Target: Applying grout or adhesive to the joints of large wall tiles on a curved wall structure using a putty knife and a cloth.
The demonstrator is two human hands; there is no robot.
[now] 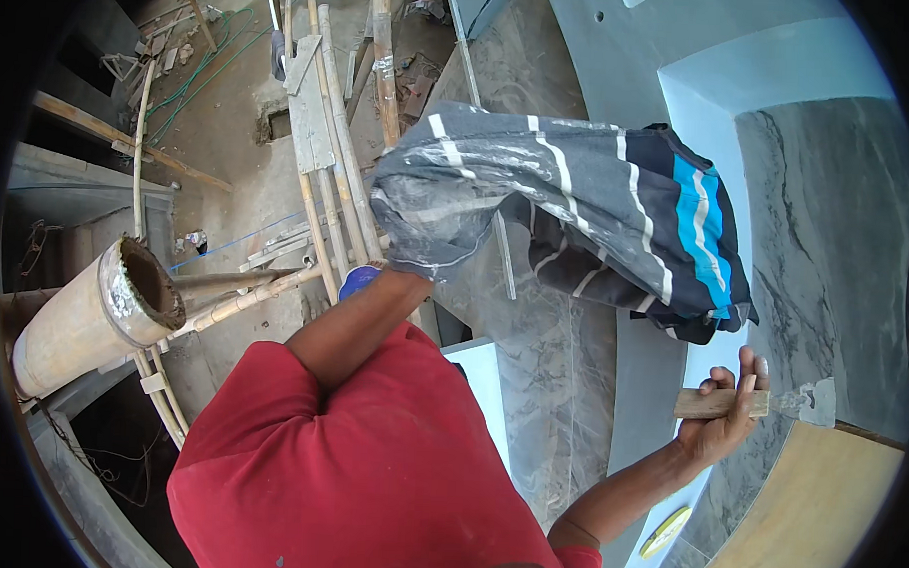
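Observation:
My right hand [715, 433], on the right, grips the wooden handle of a putty knife [726, 404]. Its metal blade [811, 402] points right, coated with pale residue, beside the grey marble panel [797, 236]. My left forearm [373, 316] runs up under the edge of a dark garment [548, 177] with white stripes and a bright blue band. Pale dust smears much of that fabric. The left hand itself is hidden by the cloth, so its fingers do not show.
Bamboo poles [329, 139] and a narrow board [310, 109] stretch across the upper left. A large round tube [93, 321] slants at the left. A blue round object [357, 281] lies by my forearm. A yellow-rimmed oval object [666, 532] rests on a ledge near a tan panel [777, 516].

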